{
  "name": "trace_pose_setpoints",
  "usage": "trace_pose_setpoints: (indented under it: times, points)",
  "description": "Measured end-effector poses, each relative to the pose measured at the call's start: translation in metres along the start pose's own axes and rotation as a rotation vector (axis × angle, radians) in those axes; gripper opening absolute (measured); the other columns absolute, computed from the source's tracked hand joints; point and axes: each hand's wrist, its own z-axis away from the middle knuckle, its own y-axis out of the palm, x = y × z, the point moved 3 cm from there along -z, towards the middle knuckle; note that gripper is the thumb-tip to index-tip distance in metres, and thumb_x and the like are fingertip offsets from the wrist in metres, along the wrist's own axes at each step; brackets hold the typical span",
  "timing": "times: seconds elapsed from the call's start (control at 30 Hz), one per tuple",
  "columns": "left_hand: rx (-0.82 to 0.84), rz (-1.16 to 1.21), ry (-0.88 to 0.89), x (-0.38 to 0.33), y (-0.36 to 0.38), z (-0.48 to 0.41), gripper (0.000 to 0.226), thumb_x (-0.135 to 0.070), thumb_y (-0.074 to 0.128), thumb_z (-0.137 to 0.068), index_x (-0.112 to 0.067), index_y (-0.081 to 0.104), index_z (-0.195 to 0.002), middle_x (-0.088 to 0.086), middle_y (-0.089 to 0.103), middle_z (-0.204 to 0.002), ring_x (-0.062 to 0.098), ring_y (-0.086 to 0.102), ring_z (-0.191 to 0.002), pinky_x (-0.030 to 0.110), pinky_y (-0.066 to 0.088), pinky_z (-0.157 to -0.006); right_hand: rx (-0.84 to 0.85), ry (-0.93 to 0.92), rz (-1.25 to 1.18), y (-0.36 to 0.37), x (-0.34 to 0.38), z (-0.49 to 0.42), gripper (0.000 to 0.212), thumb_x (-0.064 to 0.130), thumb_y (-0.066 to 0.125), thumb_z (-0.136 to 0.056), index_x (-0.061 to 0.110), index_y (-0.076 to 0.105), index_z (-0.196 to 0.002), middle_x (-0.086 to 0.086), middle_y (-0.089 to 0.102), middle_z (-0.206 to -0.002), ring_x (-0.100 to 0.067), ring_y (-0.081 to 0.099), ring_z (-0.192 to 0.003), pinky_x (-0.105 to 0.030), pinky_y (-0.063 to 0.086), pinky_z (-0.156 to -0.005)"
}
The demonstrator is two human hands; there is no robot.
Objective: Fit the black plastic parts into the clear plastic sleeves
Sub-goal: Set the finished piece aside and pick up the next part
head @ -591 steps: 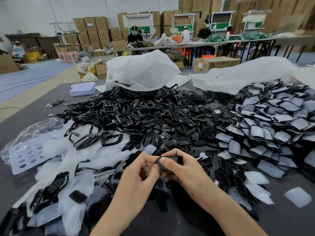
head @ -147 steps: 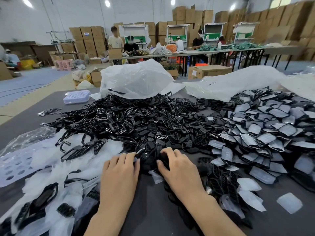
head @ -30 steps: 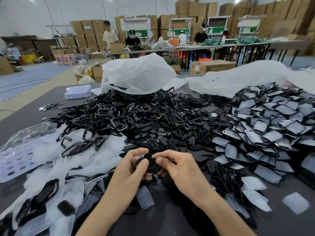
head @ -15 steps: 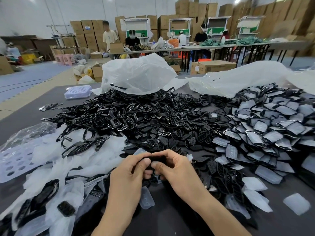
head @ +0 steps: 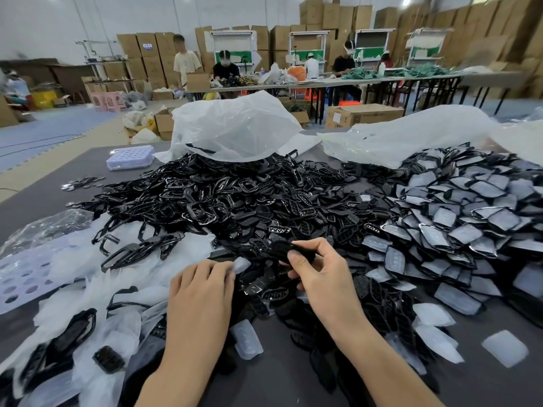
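Right hand: raised over the near edge of the heap of loose black parts, fingers curled. Thumb and forefinger are pinching one black plastic part. The part is showing as a small, dark, rounded piece, sticking out to the left of the fingertips and hanging just above the heap; finer detail is too dark to read.

Left hand: lying palm down at the near-left edge of the heap, fingers bent forward and held together. The fingertips are touching the end of a clear plastic sleeve, which is poking out beyond them towards the right hand. The thumb is hidden under the hand, so I cannot tell whether the sleeve is being pinched or only touched. The sleeve is looking milky-clear, small and flat. It and the held part are sitting near each other but apart.

Left of the heap, a drift of empty clear sleeves is lying with a few black frames on top. Right of the heap, a spread of sleeved parts is overlapping like scales. Behind the heap, a crumpled white plastic bag is standing open. One more empty sleeve is lying on the dark table, on the near side of the heap between the forearms.
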Motion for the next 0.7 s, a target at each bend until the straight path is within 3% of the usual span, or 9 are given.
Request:
trace_pose_setpoints:
  times: [0.17,0.23,0.3,0.47,0.7]
  points:
    - [-0.101,0.270,-0.050,-0.004,-0.010,0.001,0.009,-0.023,0.057,-0.096,-0.025,0.062,-0.104,-0.011,0.060,-0.098,0.016,0.055,-0.092,0.031,0.041,-0.087,0.085,0.098,-0.289,0.004,0.005,-0.002,0.011,0.014,0.069,-0.095,0.019,0.068,-0.105,0.000,0.080,-0.096,-0.008,0.074,-0.088,-0.020,0.057,-0.071]
    - [-0.093,0.536,-0.113,-0.006,-0.015,0.003,0.012,-0.036,0.046,-0.099,-0.035,0.056,-0.105,-0.019,0.059,-0.094,0.007,0.055,-0.086,0.017,0.041,-0.079,0.154,0.164,-0.487,0.008,0.006,-0.002,0.022,0.019,0.074,-0.085,0.013,0.067,-0.105,-0.004,0.079,-0.100,-0.017,0.075,-0.098,-0.026,0.061,-0.078]
    - [-0.048,0.750,-0.163,-0.010,-0.017,0.004,0.018,-0.047,0.044,-0.096,-0.044,0.056,-0.109,-0.017,0.063,-0.090,0.009,0.059,-0.073,0.011,0.042,-0.065,0.233,0.215,-0.607,0.013,0.007,-0.001,0.029,0.022,0.074,-0.079,0.010,0.067,-0.104,-0.009,0.078,-0.103,-0.023,0.075,-0.100,-0.033,0.062,-0.084]
    - [0.062,0.933,-0.177,-0.021,-0.011,0.008,0.024,-0.049,0.043,-0.092,-0.046,0.059,-0.110,-0.010,0.064,-0.077,0.009,0.060,-0.071,0.011,0.043,-0.064,0.305,0.231,-0.668,0.019,0.007,0.006,0.012,0.019,0.073,-0.083,0.016,0.073,-0.094,-0.015,0.076,-0.103,-0.021,0.074,-0.094,-0.029,0.060,-0.080]
    - [0.129,0.992,-0.141,-0.027,-0.011,0.009,0.023,-0.027,0.051,-0.100,-0.046,0.060,-0.110,-0.006,0.070,-0.083,0.013,0.066,-0.081,0.018,0.049,-0.076,0.257,0.244,-0.734,0.014,0.009,0.002,0.022,0.014,0.071,-0.081,0.006,0.068,-0.102,-0.016,0.077,-0.103,-0.020,0.076,-0.094,-0.026,0.060,-0.077]
